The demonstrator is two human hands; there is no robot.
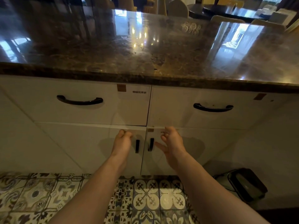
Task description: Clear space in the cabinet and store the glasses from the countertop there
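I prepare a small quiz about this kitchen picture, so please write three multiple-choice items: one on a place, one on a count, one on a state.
1. Where are the glasses?
A. far back on the countertop
B. on the floor
C. in the left hand

2. How many dark handles show on the white fronts?
A. two
B. four
C. six

3. In what state are the two cabinet doors?
A. both wide open
B. both closed
C. one taken off

Key: 1 A, the glasses stand far back on the countertop. 2 B, two drawer handles and two door handles show. 3 B, the doors lie flush, and the left hand and right hand are not on the handles.
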